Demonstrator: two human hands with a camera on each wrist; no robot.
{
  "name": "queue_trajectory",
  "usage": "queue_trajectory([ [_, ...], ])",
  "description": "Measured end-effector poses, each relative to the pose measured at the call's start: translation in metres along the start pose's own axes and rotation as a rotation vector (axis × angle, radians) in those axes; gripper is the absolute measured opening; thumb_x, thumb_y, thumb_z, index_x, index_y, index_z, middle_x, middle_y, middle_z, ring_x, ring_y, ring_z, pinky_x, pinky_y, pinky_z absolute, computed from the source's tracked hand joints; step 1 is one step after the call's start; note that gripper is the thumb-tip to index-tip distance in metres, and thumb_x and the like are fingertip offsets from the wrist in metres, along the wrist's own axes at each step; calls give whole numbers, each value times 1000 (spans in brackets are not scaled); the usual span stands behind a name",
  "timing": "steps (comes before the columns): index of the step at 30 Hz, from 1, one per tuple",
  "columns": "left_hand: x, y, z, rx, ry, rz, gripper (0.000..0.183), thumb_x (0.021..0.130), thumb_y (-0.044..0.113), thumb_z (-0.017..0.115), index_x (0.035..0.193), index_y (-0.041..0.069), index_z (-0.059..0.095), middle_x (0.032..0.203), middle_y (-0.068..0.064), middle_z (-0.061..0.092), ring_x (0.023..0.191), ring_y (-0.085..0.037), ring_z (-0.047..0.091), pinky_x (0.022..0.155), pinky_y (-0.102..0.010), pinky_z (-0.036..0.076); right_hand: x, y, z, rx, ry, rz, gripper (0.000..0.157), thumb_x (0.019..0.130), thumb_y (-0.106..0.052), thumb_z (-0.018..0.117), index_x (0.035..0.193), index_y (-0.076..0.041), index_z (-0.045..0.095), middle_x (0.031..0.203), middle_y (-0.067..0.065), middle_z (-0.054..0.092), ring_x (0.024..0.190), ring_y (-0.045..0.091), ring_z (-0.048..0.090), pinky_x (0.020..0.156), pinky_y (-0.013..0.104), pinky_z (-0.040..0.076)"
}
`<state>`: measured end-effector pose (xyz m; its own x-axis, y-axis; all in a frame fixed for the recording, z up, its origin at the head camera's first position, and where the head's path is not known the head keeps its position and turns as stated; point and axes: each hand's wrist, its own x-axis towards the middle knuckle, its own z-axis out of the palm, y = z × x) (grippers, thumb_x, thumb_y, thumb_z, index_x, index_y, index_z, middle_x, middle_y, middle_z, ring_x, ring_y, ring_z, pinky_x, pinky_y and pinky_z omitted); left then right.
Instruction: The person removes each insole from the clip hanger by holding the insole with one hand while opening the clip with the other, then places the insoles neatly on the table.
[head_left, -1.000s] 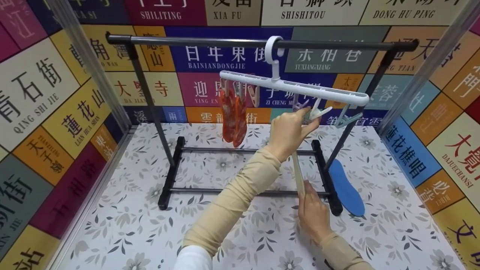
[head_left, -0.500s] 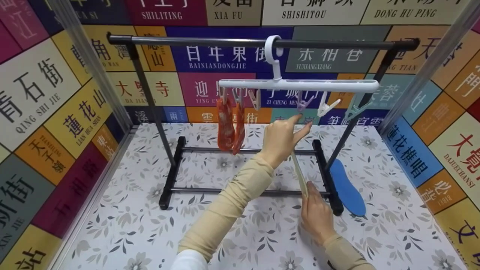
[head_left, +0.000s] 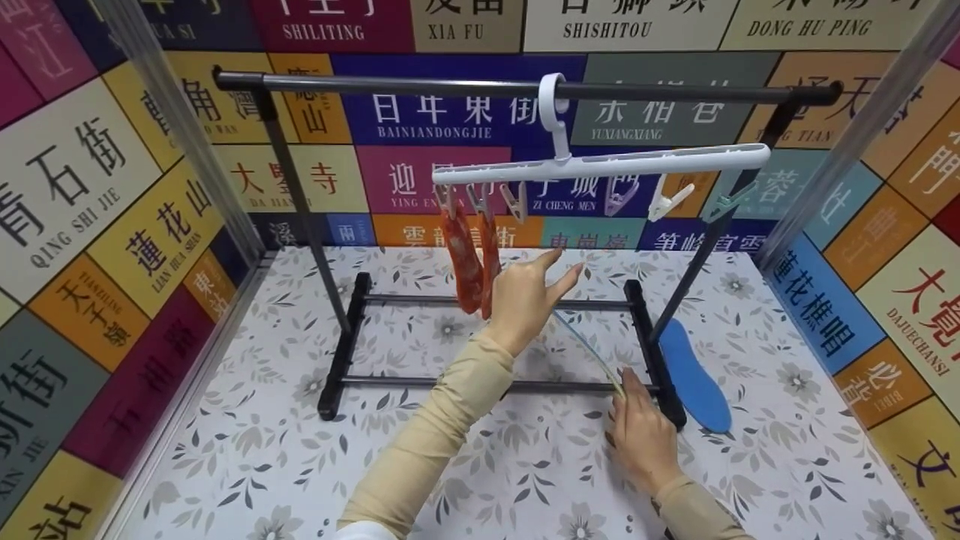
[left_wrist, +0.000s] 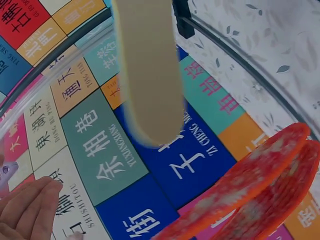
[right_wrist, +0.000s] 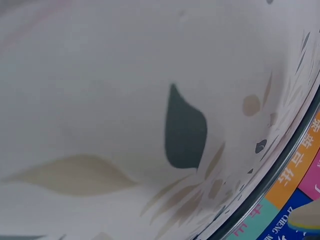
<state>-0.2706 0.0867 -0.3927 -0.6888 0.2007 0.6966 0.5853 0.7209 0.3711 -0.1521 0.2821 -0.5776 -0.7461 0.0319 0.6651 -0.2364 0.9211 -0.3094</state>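
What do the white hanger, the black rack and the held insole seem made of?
Hanger: likely moulded plastic, smooth with a soft sheen. Rack: probably metal tube, since its dark top shows a bright glint. Held insole: perhaps foam, matte and curved; its pale face could be fabric.

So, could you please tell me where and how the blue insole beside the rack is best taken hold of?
I would pinch the blue insole by its right edge, towards the rounded near end, coming from the right. It appears to lie flat on the tabletop, so its rim likely offers the best grip, and the rack's black foot crowds its left side.
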Motion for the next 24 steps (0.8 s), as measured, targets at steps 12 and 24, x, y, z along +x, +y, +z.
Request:
queue_trajectory([
  [12,-33,-17,13,-77,-64,-112,42,96,45,60,114,11,75,81,-10,76,58,-21,69,58,-31,54,-11,15,-19,3,-29,57,41,95,-8,57,134,4,57,129,23,63,91,50,66,66,59,52],
  [24,-70,-41,25,-147,-28,-167,40,95,42,63,110,7,76,83,-12,76,45,-13,60,48,-26,49,-20,45,-50,-37,36,-35,40,88,-1,63,127,4,62,112,28,69,79,50,67,56,59,50],
])
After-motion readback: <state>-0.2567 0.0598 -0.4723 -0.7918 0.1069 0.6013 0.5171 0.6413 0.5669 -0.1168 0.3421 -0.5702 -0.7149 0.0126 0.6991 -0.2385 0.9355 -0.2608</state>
